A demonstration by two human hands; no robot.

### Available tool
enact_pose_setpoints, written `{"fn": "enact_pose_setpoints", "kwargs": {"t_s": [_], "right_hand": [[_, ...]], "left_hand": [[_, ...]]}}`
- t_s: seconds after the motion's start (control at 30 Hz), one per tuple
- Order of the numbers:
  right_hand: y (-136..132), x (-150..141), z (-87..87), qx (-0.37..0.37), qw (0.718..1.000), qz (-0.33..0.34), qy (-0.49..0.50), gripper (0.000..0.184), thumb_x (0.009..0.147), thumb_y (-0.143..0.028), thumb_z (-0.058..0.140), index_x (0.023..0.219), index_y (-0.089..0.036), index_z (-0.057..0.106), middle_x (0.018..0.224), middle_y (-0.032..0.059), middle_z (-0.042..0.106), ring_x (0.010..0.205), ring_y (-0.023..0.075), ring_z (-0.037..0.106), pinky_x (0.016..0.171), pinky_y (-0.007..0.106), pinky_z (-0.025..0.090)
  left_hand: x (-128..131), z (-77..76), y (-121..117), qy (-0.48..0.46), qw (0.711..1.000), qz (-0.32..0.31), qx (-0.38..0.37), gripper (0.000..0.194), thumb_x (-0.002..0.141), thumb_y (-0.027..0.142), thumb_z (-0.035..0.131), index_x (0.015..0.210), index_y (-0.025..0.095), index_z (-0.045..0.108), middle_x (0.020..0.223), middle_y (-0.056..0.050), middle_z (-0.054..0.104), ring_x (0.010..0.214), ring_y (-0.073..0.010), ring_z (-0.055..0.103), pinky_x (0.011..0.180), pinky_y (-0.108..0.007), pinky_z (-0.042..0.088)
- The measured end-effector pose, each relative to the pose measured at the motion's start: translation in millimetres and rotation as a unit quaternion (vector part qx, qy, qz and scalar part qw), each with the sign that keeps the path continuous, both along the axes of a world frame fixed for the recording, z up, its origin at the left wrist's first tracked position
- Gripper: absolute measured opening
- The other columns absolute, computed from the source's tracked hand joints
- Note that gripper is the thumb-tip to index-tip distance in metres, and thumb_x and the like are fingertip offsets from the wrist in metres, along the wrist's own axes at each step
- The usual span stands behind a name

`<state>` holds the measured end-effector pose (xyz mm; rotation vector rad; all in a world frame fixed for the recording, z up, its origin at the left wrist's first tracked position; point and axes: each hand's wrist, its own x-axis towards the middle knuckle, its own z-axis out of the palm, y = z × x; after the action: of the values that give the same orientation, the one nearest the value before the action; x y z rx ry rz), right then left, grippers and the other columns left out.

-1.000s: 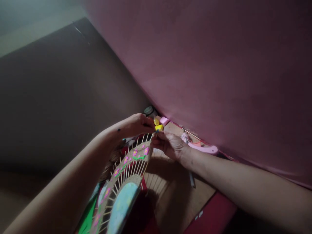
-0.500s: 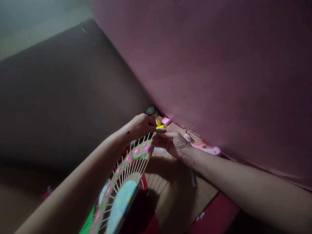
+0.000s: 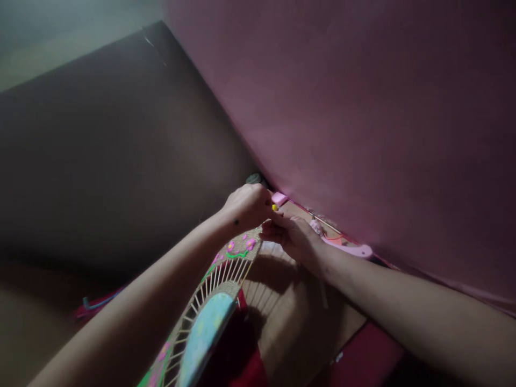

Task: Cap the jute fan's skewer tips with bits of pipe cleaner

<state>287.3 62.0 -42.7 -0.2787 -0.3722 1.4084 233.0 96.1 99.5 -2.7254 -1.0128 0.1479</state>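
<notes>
My left hand [image 3: 250, 203] is closed, its fingertips brought down against the fingers of my right hand. Whatever lies between them is hidden. My right hand [image 3: 300, 239] comes in from the right with its fingers bent together, just beyond the upper end of a fan-shaped craft piece. This piece has thin sticks [image 3: 217, 272], a twine-wrapped band [image 3: 255, 236] with pink flowers [image 3: 250, 244] and green trim, and a light blue inner panel [image 3: 209, 322]. A small bit of yellow [image 3: 274, 207] shows just past the left fingertips; what it belongs to is covered.
Behind my hands stand a lidded jar [image 3: 253, 178] and a pink block [image 3: 279, 198]. A pink curved handle [image 3: 350, 250] lies along the pink wall [image 3: 363, 134]. Brown board [image 3: 298, 322] and red cloth [image 3: 366, 352] are below. A dark panel [image 3: 100, 161] rises at left.
My left hand has moved right and turned over the right fingertips, covering the yellow pieces and stick ends that showed before. The view has shifted slightly.
</notes>
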Motion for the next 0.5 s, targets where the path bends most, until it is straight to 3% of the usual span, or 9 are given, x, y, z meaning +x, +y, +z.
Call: {"fn": "enact_pose_setpoints", "kwargs": {"t_s": [0.17,0.27,0.37,0.43,0.5], "right_hand": [[-1,1,0.6,-0.004,1.0,0.003,-0.011,0.011,0.074,-0.023,0.067,0.077,-0.014,0.061,0.062,0.0021,0.065,0.058,0.0133,0.062,0.064,0.03,0.053],[-1,1,0.2,-0.025,1.0,0.002,-0.016,0.007,0.075,-0.019,0.066,0.077,-0.015,0.06,0.062,0.0021,0.065,0.057,0.0134,0.062,0.065,0.031,0.054],[0,1,-3.0,-0.056,0.998,-0.016,-0.015,0.004,0.075,-0.014,0.063,0.074,-0.015,0.06,0.062,0.0023,0.065,0.054,0.0126,0.062,0.063,0.03,0.055],[1,2,-5.8,-0.074,0.997,-0.029,-0.019,0.006,0.075,-0.01,0.062,0.072,-0.015,0.061,0.062,0.0029,0.066,0.054,0.0124,0.062,0.062,0.029,0.055],[1,2,-7.4,-0.077,0.996,-0.046,-0.03,0.01,0.074,-0.007,0.06,0.068,-0.014,0.062,0.06,0.0038,0.065,0.052,0.0123,0.062,0.061,0.029,0.054]], "left_hand": [[-7,-2.7,5,-0.01,1.0,-0.024,0.012,0.021,0.073,0.032,0.055,0.073,0.018,0.07,0.061,-0.002,0.057,0.054,-0.0107,0.044,0.052,-0.025,0.03],[-27,5.6,15,-0.061,0.996,-0.063,0.012,0.024,0.078,0.034,0.053,0.082,0.019,0.071,0.073,-0.003,0.061,0.061,-0.0107,0.049,0.058,-0.024,0.036],[-67,24.2,14,-0.131,0.984,-0.089,0.085,0.029,0.08,0.037,0.054,0.098,0.02,0.068,0.096,-0.006,0.062,0.083,-0.0153,0.054,0.075,-0.026,0.041],[-106,35.7,2,-0.151,0.978,-0.058,0.132,0.032,0.081,0.038,0.052,0.104,0.021,0.065,0.104,-0.007,0.06,0.094,-0.0178,0.053,0.082,-0.029,0.04],[-152,40.4,-14,-0.14,0.983,0.003,0.122,0.031,0.083,0.038,0.048,0.104,0.021,0.064,0.103,-0.006,0.06,0.09,-0.0157,0.054,0.081,-0.027,0.04]]}}
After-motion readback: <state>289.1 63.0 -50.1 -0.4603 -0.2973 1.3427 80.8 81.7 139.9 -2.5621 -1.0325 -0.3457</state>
